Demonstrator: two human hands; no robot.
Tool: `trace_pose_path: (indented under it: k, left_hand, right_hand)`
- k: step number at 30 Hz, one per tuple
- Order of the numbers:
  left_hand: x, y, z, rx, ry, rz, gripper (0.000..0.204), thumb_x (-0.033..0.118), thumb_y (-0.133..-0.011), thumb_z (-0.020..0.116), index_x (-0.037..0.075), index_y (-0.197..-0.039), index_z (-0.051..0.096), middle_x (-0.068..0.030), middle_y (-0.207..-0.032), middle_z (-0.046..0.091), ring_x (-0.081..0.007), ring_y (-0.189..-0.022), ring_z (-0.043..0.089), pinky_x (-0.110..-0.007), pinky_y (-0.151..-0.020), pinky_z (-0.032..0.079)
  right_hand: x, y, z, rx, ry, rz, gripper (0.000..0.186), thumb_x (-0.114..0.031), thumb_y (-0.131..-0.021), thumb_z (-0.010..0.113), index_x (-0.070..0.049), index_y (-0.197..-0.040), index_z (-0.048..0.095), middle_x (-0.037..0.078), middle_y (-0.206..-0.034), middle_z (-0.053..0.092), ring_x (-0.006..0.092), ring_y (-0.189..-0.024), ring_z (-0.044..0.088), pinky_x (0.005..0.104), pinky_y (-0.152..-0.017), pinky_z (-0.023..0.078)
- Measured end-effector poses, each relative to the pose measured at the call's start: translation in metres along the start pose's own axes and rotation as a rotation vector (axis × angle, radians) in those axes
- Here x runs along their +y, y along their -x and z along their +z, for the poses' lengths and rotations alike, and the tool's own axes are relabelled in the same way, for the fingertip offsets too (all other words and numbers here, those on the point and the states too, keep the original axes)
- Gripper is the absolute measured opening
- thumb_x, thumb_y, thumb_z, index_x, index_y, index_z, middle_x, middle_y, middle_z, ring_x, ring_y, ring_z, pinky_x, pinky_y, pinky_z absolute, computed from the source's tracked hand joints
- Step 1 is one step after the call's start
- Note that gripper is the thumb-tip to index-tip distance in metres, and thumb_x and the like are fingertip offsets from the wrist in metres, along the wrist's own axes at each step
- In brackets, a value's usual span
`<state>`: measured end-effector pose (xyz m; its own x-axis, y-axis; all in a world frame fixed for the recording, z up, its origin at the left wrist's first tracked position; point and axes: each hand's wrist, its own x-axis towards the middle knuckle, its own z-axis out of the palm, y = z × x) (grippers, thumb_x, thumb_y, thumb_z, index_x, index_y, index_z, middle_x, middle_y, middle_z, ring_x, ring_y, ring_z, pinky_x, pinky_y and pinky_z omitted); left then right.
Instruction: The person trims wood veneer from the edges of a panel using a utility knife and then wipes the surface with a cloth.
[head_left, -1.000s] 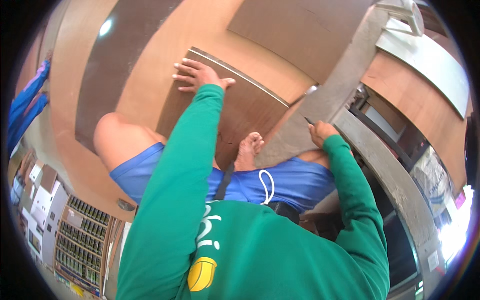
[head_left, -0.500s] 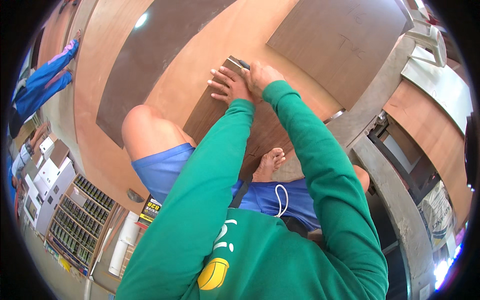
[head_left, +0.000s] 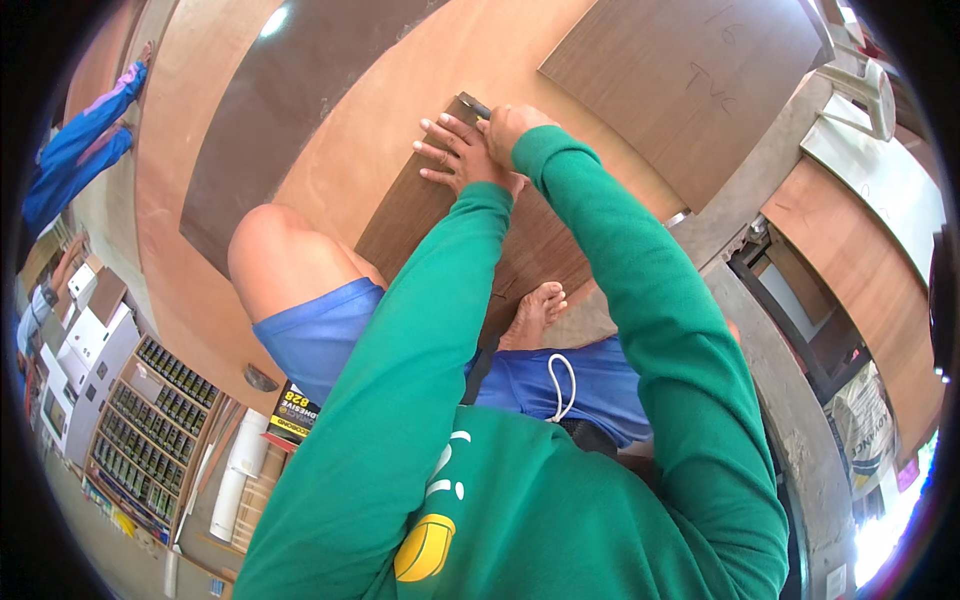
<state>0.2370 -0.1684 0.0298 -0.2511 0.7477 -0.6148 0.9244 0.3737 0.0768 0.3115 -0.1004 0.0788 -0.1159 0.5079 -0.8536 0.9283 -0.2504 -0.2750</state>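
The right hand (head_left: 512, 132) grips a dark tool (head_left: 474, 106) aimed leftward at the far corner of the brown board (head_left: 420, 215), past the flat-spread left hand (head_left: 466, 158).

The small brown board (head_left: 400, 230) looks like wood-grained laminate, smooth and nearly matt, as does the larger grained board (head_left: 650, 100). The dark brown sheet (head_left: 270, 110) is glossy (it throws back a bright spot of light), the tan sheet (head_left: 360, 135) smooth wood. Matt cloth makes the green sweatshirt (head_left: 600, 500) and blue shorts (head_left: 310, 330); the chair (head_left: 882, 95) looks plastic, the ledge (head_left: 800, 420) rough concrete.
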Motion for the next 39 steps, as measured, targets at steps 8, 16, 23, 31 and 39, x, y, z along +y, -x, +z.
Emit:
trace_pose_path:
  k: [8,16,23,31,39]
  left_hand:
    - [-0.010,-0.022,0.039,0.312,-0.071,-0.066,0.124,0.042,-0.076,0.080,-0.003,-0.152,-0.007,-0.0285,-0.160,-0.008,-0.0546,-0.145,-0.004,-0.071,-0.113,0.011]
    - [0.016,0.011,-0.025,-0.061,-0.097,-0.046,0.153,0.048,-0.051,0.095,-0.008,-0.151,-0.005,-0.0348,-0.157,-0.002,-0.0549,-0.145,0.005,-0.067,-0.114,0.019]
    - [0.011,0.007,-0.022,-0.080,-0.113,-0.073,0.152,0.050,-0.053,0.094,-0.008,-0.151,-0.007,-0.0347,-0.157,-0.004,-0.0551,-0.145,0.002,-0.068,-0.113,0.018]
    - [0.022,0.012,-0.022,-0.107,-0.078,-0.092,0.153,0.042,-0.054,0.096,-0.006,-0.150,-0.013,-0.0329,-0.158,-0.009,-0.0530,-0.145,-0.003,-0.066,-0.116,0.011]
    - [0.033,0.012,-0.020,-0.131,-0.157,-0.095,0.154,0.049,-0.054,0.094,-0.008,-0.150,-0.011,-0.0355,-0.157,-0.007,-0.0550,-0.144,-0.003,-0.066,-0.115,0.016]
  right_hand:
    - [0.005,0.003,0.009,-0.085,0.100,0.065,0.047,-0.043,-0.101,0.045,-0.004,-0.112,0.069,0.017,-0.111,0.070,0.0354,-0.102,0.068,0.0467,-0.088,0.054]
    - [0.101,0.056,0.057,-0.012,0.046,0.137,0.044,-0.041,-0.099,0.052,-0.002,-0.102,0.070,0.024,-0.099,0.070,0.0394,-0.094,0.068,0.0497,-0.080,0.054]
    - [0.179,0.149,0.089,-0.055,0.074,0.259,0.042,-0.039,-0.099,0.051,0.000,-0.106,0.065,0.027,-0.097,0.068,0.0430,-0.092,0.067,0.0523,-0.079,0.053]
    - [0.255,0.204,0.092,-0.135,0.256,0.356,0.044,-0.041,-0.096,0.055,0.002,-0.107,0.055,0.027,-0.090,0.068,0.0415,-0.090,0.067,0.0497,-0.079,0.053]
    - [0.244,0.128,0.110,0.562,-0.349,0.146,0.040,-0.029,-0.084,0.074,-0.003,-0.102,0.051,0.022,-0.081,0.065,0.0432,-0.081,0.064,0.0469,-0.071,0.051]
